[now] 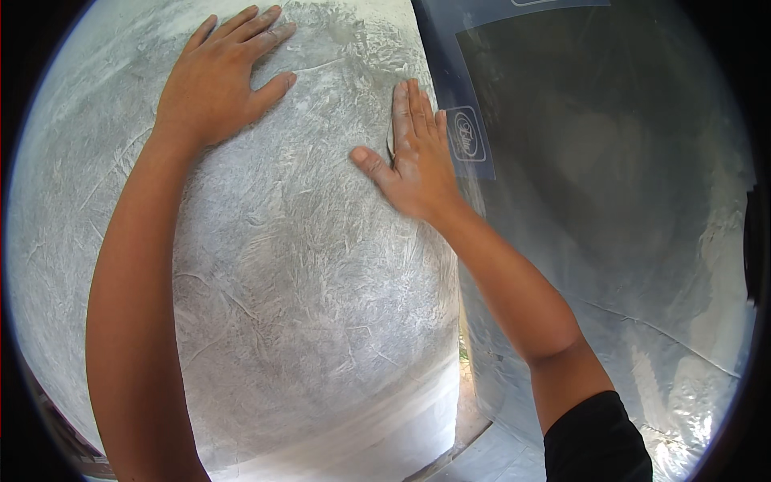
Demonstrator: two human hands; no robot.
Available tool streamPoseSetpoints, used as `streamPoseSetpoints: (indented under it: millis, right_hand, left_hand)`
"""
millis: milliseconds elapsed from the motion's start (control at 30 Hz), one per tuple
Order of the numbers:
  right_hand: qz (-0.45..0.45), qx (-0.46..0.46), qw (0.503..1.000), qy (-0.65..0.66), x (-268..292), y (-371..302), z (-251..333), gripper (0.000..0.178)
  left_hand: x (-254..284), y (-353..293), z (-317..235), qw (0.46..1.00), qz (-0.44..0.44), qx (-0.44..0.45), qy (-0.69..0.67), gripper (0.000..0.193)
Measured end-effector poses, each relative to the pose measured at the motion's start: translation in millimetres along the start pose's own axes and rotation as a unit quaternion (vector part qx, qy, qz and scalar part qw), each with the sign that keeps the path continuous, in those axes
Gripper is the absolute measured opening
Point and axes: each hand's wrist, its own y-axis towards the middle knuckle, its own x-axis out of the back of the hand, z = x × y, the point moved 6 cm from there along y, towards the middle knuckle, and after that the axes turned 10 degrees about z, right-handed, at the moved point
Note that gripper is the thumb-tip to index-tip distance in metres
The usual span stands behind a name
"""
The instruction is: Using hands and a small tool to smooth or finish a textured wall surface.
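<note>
While the left hand lies flat, fingers spread, on the far part of the mottled grey-white panel at left, perhaps for steadiness, the right hand lies straight-fingered near its right edge, beside a dark glossy sheet. A thin curved edge shows under that palm; its owner is hidden, and whether it is gripped I cannot tell. The panel's far end is cut off.

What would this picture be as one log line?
left hand: open on gray surface | right hand: flat by surface's right edge, something thin beneath, unclear | right side: dark plastic sheet
</note>
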Motion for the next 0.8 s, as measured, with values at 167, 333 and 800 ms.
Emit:
streamPoseSetpoints:
  millis: [167, 333, 800]
  right_hand:
    - [-0.006, -0.001, 1.0, -0.015, -7, -23, 20, 0.112]
    - [0.067, 0.106, 0.991, -0.047, -6, -32, 27, 0.113]
    - [-0.01, 0.004, 1.0, 0.007, 0, -6, 12, 0.113]
  left_hand:
    - [-3, -2, 3, 1.0, 0.001, 0.005, -0.001, 0.054]
    - [-10, -3, 8, 1.0, -0.02, 0.005, -0.02, 0.053]
    - [1, -1, 1, 1.0, -0.019, -0.005, -0.018, 0.052]
